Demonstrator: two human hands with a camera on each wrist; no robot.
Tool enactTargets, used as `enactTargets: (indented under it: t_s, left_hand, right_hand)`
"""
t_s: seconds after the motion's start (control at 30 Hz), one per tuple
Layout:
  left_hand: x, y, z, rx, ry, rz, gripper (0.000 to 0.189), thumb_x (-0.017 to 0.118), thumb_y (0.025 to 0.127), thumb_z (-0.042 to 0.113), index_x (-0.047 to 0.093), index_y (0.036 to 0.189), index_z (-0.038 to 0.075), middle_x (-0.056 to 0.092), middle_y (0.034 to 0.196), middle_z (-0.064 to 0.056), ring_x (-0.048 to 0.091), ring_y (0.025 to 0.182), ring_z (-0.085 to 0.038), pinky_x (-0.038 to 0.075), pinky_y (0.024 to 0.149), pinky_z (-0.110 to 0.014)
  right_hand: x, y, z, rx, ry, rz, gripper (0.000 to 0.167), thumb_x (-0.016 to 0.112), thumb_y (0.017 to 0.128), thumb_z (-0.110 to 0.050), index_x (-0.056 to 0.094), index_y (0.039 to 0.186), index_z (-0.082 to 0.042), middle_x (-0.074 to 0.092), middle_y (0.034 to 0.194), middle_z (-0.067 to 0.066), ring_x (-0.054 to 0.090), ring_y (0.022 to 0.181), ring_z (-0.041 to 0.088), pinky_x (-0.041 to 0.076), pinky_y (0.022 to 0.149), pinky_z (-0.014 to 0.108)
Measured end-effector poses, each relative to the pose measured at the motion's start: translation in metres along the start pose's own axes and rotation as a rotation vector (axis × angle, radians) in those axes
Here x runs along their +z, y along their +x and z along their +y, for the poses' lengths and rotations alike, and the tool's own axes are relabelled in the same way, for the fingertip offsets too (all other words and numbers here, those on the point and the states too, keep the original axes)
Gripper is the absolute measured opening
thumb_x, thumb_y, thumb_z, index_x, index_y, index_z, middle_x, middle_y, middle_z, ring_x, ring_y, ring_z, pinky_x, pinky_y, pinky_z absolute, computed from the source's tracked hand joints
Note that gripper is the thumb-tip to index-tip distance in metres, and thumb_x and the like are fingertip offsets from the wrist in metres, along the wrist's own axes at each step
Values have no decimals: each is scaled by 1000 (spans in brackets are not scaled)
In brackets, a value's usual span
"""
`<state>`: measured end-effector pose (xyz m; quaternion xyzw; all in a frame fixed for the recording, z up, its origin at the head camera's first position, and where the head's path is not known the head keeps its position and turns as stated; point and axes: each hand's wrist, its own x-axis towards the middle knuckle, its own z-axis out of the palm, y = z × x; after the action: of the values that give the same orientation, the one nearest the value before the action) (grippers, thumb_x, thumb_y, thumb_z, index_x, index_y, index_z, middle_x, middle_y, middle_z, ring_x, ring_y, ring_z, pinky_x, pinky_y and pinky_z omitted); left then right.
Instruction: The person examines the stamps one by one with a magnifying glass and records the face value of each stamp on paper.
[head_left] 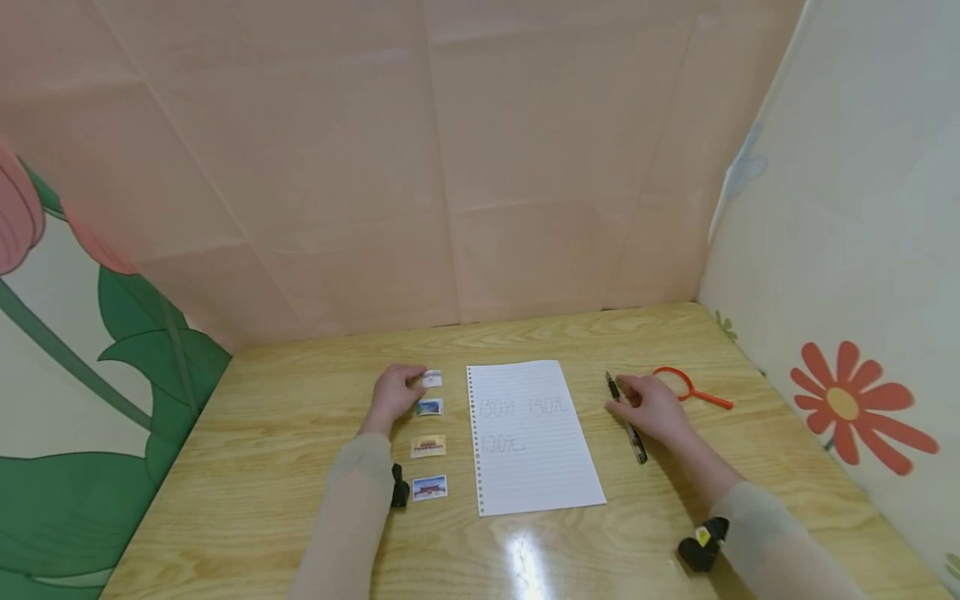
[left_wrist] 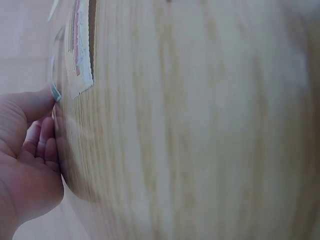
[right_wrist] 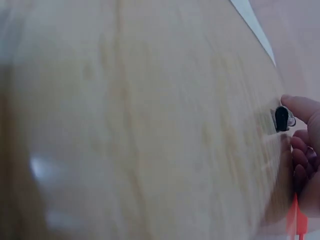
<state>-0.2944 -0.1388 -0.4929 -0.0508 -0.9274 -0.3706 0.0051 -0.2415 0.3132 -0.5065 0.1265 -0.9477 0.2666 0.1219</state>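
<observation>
Several postage stamps lie in a column left of a sheet of lined paper (head_left: pixel 532 442) with handwriting. My left hand (head_left: pixel 393 396) is at the farthest stamp (head_left: pixel 432 378), thumb and forefinger bent in at its left edge. Below it lie a blue-green stamp (head_left: pixel 430 407), a yellow stamp (head_left: pixel 428 446) and a stamp with a red building (head_left: pixel 430 487). To the right of the paper, my right hand (head_left: pixel 654 407) grips a black pen (head_left: pixel 636 444) that slants along the table. The right wrist view shows the pen's dark end (right_wrist: pixel 282 119) between thumb and fingers.
An orange-red magnifying glass (head_left: pixel 708 398) lies just beyond the right hand. The wooden table (head_left: pixel 285 467) meets a pink covering (head_left: pixel 375 208) at the back and a flower-patterned wall (head_left: pixel 862 250) on the right. Light glares off the table's front.
</observation>
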Motion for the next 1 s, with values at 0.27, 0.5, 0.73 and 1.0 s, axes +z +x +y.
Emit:
enactTargets:
  t_s: [0.27,0.5,0.73,1.0]
  left_hand:
    - [-1,-2,3,2,-6,0,39,72,91,8,66,128,3,58,128,-19,52,121,-36,38,106,-49]
    - [0,-1,1,15,10,3,39,72,90,8,66,128,3,59,127,-19,53,120,-36,39,106,-49]
    - [0,0,0,15,2,1,38,72,91,8,66,128,3,59,127,-18,53,120,-36,39,105,-48]
    - [0,-1,0,16,2,1,39,72,91,8,65,128,2,59,126,-19,53,119,-37,39,105,-49]
  right_hand:
    - [6,-2,0,30,-42,33,48,79,84,-28,67,118,3,50,79,5,45,76,23,37,66,37]
    - [13,-6,0,18,-42,112,40,79,84,-22,69,115,1,53,79,5,48,74,22,39,64,37]
    - [16,-9,-4,-8,-11,205,28,78,81,-10,73,107,1,59,78,7,54,72,23,45,65,40]
    - [16,-11,-4,13,37,238,26,75,81,-3,74,106,2,59,78,7,56,71,24,46,64,38]
